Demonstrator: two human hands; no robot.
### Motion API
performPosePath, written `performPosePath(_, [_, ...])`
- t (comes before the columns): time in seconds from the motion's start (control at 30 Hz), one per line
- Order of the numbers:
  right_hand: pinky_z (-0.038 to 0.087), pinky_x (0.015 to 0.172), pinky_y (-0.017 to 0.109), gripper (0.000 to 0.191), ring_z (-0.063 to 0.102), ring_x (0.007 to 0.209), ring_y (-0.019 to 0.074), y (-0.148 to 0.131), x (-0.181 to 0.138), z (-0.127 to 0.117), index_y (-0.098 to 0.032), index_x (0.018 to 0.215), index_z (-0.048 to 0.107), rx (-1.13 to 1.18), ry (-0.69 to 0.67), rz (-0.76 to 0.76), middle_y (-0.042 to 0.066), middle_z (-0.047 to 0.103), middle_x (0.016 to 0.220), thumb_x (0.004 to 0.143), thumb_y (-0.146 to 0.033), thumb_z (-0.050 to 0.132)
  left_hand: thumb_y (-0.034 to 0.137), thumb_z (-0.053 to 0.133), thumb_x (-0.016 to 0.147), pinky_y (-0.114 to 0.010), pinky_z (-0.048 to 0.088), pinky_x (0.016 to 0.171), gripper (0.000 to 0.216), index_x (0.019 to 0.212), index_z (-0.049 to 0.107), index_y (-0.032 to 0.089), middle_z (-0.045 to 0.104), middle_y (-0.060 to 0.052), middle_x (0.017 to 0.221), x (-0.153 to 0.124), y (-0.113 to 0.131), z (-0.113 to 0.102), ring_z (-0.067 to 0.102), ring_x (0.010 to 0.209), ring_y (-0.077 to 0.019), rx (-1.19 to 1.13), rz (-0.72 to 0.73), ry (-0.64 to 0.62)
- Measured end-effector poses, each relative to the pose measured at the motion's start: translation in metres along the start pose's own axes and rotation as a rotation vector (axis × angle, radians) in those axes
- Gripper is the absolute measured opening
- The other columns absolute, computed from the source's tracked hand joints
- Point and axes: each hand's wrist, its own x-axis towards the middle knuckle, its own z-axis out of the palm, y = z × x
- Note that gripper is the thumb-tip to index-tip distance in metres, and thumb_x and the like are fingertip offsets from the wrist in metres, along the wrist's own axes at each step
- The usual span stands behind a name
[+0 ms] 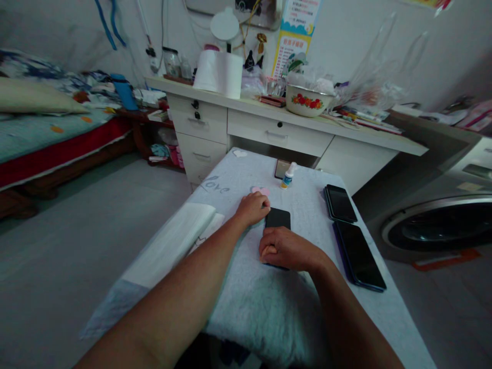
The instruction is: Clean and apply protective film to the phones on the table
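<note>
A black phone (277, 219) lies flat on the white fleecy table cover (269, 302) in front of me. My left hand (252, 207) rests curled at the phone's far left corner, fingers touching its edge. My right hand (286, 249) lies over the phone's near end, fingers closed and pressed down on it; something orange shows under the fingers, too small to name. A small white dropper bottle (288, 176) with a blue label stands beyond the phone.
Two more dark phones (340, 203) (359, 254) lie along the table's right edge, another device (281, 168) by the bottle. Folded white cloth (175, 241) lies left. A cluttered desk (292, 123) stands ahead, a bed (46, 128) left, a washing machine (442, 220) right.
</note>
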Motion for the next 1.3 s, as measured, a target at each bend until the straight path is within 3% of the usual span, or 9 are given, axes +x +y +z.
performPosePath(0.27, [0.037, 0.064, 0.021, 0.014, 0.051, 0.067, 0.0097, 0.001, -0.002, -0.004, -0.014, 0.072, 0.068, 0.05, 0.006, 0.041, 0.001, 0.06, 0.075, 0.074, -0.006, 0.058, 0.028, 0.054, 0.079, -0.034, 0.043, 0.09, 0.015, 0.085, 0.067, 0.022, 0.063, -0.004, 0.1, -0.001, 0.002, -0.001, 0.057, 0.098, -0.0197, -0.012, -0.012, -0.003])
performPosePath(0.63, [0.035, 0.065, 0.022, 0.012, 0.05, 0.069, 0.0105, 0.018, 0.003, 0.0, -0.014, 0.073, 0.069, -0.107, 0.252, 0.186, 0.002, 0.058, 0.076, 0.079, -0.012, 0.059, 0.029, 0.053, 0.08, -0.034, 0.042, 0.089, 0.017, 0.087, 0.067, 0.022, 0.063, -0.004, 0.101, 0.0, 0.0, 0.0, 0.056, 0.097, -0.0197, -0.005, 0.002, -0.007])
performPosePath(0.93, [0.036, 0.064, 0.021, 0.012, 0.051, 0.067, 0.0093, 0.013, 0.0, -0.002, -0.015, 0.075, 0.071, 0.0, 0.131, 0.102, 0.001, 0.06, 0.076, 0.077, -0.01, 0.061, 0.021, 0.047, 0.083, -0.033, 0.042, 0.089, 0.022, 0.09, 0.068, 0.022, 0.063, -0.004, 0.103, 0.003, -0.001, 0.002, 0.056, 0.1, -0.0192, 0.021, -0.012, -0.027])
performPosePath(1.3, [0.037, 0.071, 0.024, 0.008, 0.054, 0.075, 0.0129, 0.034, 0.011, -0.001, -0.015, 0.078, 0.07, -0.11, 0.371, 0.258, 0.003, 0.06, 0.08, 0.079, -0.013, 0.062, 0.015, 0.047, 0.079, -0.036, 0.044, 0.09, 0.026, 0.09, 0.069, 0.023, 0.064, -0.004, 0.105, 0.002, -0.003, 0.003, 0.056, 0.102, -0.0208, 0.011, -0.011, -0.007])
